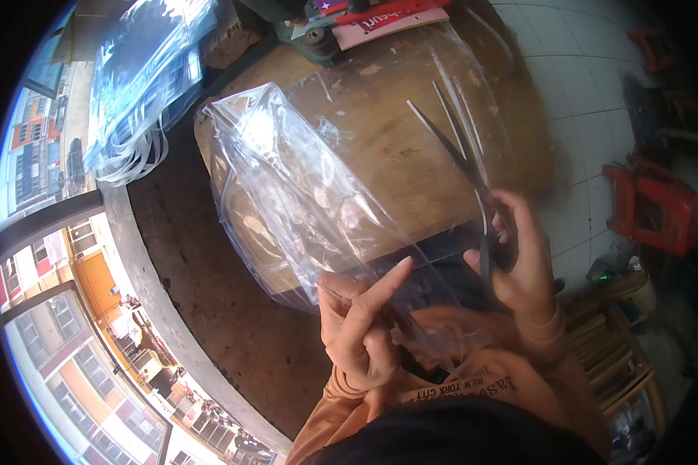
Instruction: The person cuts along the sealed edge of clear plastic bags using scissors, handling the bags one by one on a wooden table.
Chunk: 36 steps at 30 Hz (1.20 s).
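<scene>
My right hand (523, 260) carries the scissors (459, 151) by the handles: thumb and fingers are parted around the grips, and the blades stand spread, tips directed toward the far edge of the worktop (388, 174). The scissors are positioned over the right half of the worktop, with the grips at its near edge. My left hand (361, 329) is located just off the near edge, index finger extended, the others curled in; clear plastic meets these fingers, but I cannot tell whether they pinch it or only rest against it. The workpiece, a clear plastic bag (287, 174), lies along the left side of the worktop, from close to the far left corner, across the left edge and over the near edge toward me. Status, by my judgement: the bag is laid out and the scissors are ready for use; nothing shows between the blades clearly enough to confirm a cut, so trimming on this piece appears to remain. A pile of clear bags with pale straps (151, 93) sits beyond the far left corner; whether those are finished units or pending stock cannot be determined. A machine (318, 40) stands at the far edge.
</scene>
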Tool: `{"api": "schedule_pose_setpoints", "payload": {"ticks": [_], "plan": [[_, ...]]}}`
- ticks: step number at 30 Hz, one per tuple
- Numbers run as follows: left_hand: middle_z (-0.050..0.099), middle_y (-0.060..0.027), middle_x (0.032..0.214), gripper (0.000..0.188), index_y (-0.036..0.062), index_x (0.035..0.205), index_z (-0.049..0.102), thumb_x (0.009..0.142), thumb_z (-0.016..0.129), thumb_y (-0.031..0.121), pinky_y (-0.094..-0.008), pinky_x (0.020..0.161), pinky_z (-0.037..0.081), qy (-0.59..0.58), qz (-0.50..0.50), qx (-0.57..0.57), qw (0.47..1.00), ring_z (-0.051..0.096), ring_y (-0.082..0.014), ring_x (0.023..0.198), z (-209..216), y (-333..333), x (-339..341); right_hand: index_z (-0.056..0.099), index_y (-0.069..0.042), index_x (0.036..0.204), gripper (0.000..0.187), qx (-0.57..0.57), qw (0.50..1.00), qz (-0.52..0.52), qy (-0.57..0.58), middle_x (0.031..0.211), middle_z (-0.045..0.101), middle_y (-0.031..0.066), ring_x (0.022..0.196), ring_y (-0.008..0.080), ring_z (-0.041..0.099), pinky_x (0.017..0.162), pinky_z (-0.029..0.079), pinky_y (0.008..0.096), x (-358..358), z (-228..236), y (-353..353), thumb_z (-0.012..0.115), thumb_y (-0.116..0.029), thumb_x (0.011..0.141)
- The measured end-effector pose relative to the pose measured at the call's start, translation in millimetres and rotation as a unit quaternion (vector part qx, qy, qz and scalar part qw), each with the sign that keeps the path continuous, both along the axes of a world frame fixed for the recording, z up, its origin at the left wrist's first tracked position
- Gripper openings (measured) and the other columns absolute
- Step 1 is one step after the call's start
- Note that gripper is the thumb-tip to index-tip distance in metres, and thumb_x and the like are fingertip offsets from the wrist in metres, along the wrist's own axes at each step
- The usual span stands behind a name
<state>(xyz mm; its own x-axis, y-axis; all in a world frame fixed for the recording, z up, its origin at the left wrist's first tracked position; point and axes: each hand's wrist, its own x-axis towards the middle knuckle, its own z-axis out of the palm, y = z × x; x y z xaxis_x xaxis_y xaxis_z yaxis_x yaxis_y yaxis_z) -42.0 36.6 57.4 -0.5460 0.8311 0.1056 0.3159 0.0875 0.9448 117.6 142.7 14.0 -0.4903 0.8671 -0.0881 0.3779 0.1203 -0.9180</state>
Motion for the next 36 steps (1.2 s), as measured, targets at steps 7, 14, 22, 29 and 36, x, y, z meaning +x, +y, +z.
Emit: {"api": "schedule_pose_setpoints", "payload": {"ticks": [7, 14, 22, 29, 36], "plan": [[0.037, -0.0036, 0.077, 0.046, -0.0009, 0.081, 0.066, 0.099, 0.036, 0.03, -0.0214, 0.051, 0.033, -0.123, -0.04, 0.13, 0.983, 0.039, -0.0088, 0.056, -26.0, -3.3, -2.5, 0.051, 0.0, 0.122, 0.046, 0.256, 0.92, -0.031, -0.297, 0.113, 0.048, 0.0189, 0.101, 0.035, 0.05, 0.086, 0.043, 0.0416, -15.8, -9.5, 4.5, 0.066, -0.01, 0.079], [0.038, -0.0028, 0.074, 0.037, 0.0019, 0.084, 0.068, 0.094, 0.038, 0.019, -0.0239, 0.054, 0.035, -0.122, -0.152, 0.148, 0.97, 0.043, -0.0117, 0.061, -32.9, -4.3, 4.9, 0.06, 0.006, 0.108, 0.023, -0.195, 0.951, 0.085, 0.225, 0.103, 0.059, 0.0138, 0.085, 0.0176, 0.062, 0.072, 0.051, 0.0275, -25.2, 23.0, 14.8, 0.058, -0.007, 0.089], [0.054, -0.009, 0.084, 0.042, 0.0046, 0.097, 0.07, 0.056, 0.063, 0.007, -0.0293, 0.068, 0.042, 0.228, -0.108, -0.069, 0.965, 0.048, -0.0194, 0.077, 1.2, 8.7, -1.9, 0.064, 0.002, 0.099, 0.016, -0.048, 0.994, 0.079, 0.063, 0.082, 0.06, 0.0078, 0.069, 0.0106, 0.06, 0.056, 0.046, 0.0241, -18.1, 20.7, 23.9, 0.063, -0.004, 0.084], [0.058, -0.0053, 0.104, 0.021, 0.0043, 0.093, 0.068, 0.076, 0.057, 0.011, -0.0628, 0.107, 0.022, 0.493, -0.319, -0.062, 0.807, 0.053, -0.0165, 0.115, 29.9, 84.7, -25.4, 0.057, 0.0, 0.086, 0.016, 0.135, 0.989, 0.035, -0.043, 0.077, 0.052, 0.0113, 0.062, 0.0234, 0.057, 0.055, 0.044, 0.0334, -35.8, 28.1, 5.9, 0.068, 0.0, 0.075], [0.052, 0.0009, 0.08, 0.01, 0.0116, 0.078, 0.065, 0.069, 0.061, 0.008, -0.0509, 0.111, 0.027, 0.48, -0.429, -0.027, 0.765, 0.059, -0.0134, 0.083, 35.6, 111.2, -52.3, 0.057, 0.001, 0.089, 0.016, -0.114, 0.985, 0.044, 0.122, 0.084, 0.06, 0.0091, 0.07, 0.0154, 0.063, 0.06, 0.048, 0.0266, -24.2, 18.0, 2.8, 0.069, -0.002, 0.078]]}}
